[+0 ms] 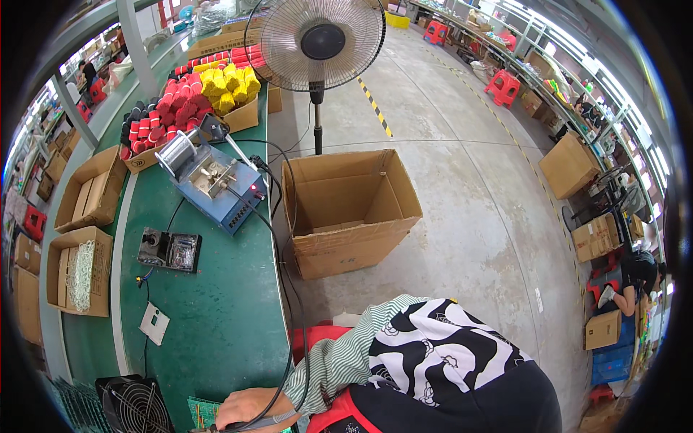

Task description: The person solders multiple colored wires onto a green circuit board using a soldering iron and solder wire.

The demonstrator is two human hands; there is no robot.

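My right hand (249,408) reaches over the green bench (216,317) at the lower left, in a green-and-white striped sleeve cover. Its fingers are closed round a corded soldering iron (249,427), partly cut off by the lower edge. Just beside the fingers lies a green circuit board (202,411) with small yellow and red parts. Dark cords loop from the iron up to a blue soldering station (220,187), which carries a spool of solder wire (176,151) and shows a red light. My left hand is out of the picture.
A small black fan (137,404) stands left of the board. Further up are an iron stand (170,250), a white plate (154,323) and bundled red and yellow wires (231,86). An open carton (346,249) and a tall floor fan (323,42) stand right of the bench.
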